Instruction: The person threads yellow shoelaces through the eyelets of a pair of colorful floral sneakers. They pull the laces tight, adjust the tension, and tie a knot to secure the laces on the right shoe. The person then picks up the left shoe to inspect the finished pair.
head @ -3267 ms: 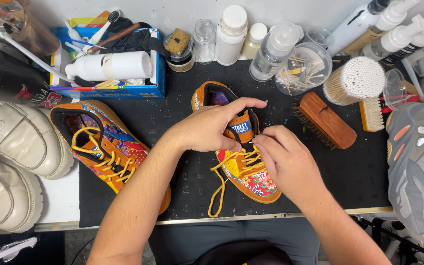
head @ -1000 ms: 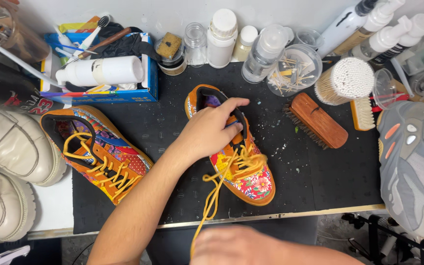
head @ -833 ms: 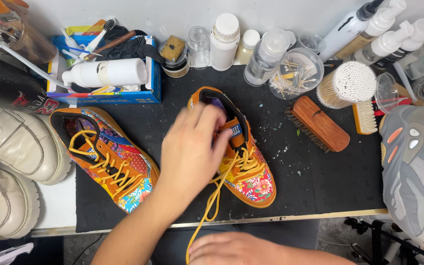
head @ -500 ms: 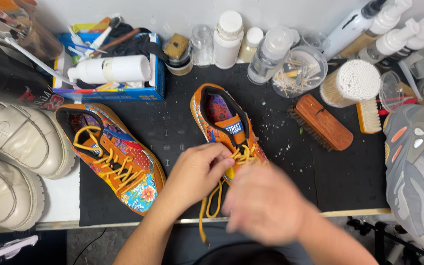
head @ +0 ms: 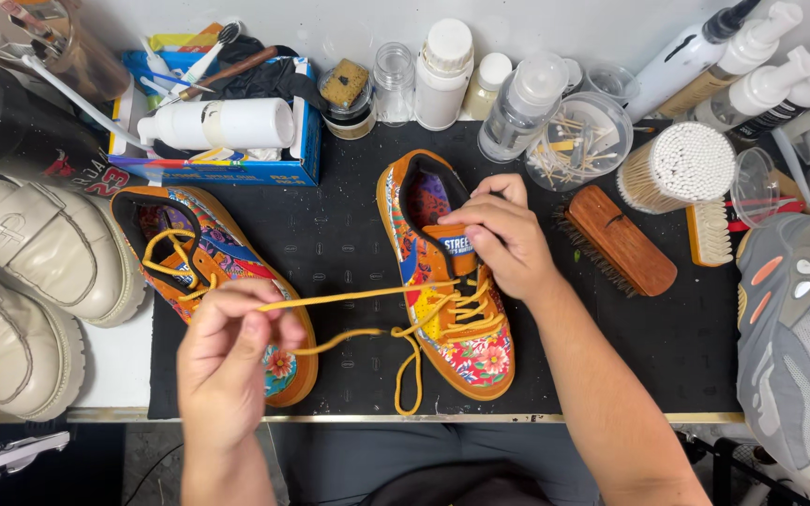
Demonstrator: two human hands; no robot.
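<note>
Left hand (head: 227, 351) — yellow lace (head: 358, 298) is pinched, pulled taut; right hand (head: 503, 239) — shoe (head: 447, 281) tongue is gripped.

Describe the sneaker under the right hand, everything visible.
The sneaker is a low-top with orange trim, a bright floral and patchwork upper, an orange sole edge and a blue tongue label. It lies sole-down on the black mat, toe toward the person, heel toward the bottles. Yellow laces are partly threaded and loose. The right hand grips the tongue; the left hand pulls one lace end out sideways, taut, over the second sneaker.
</note>
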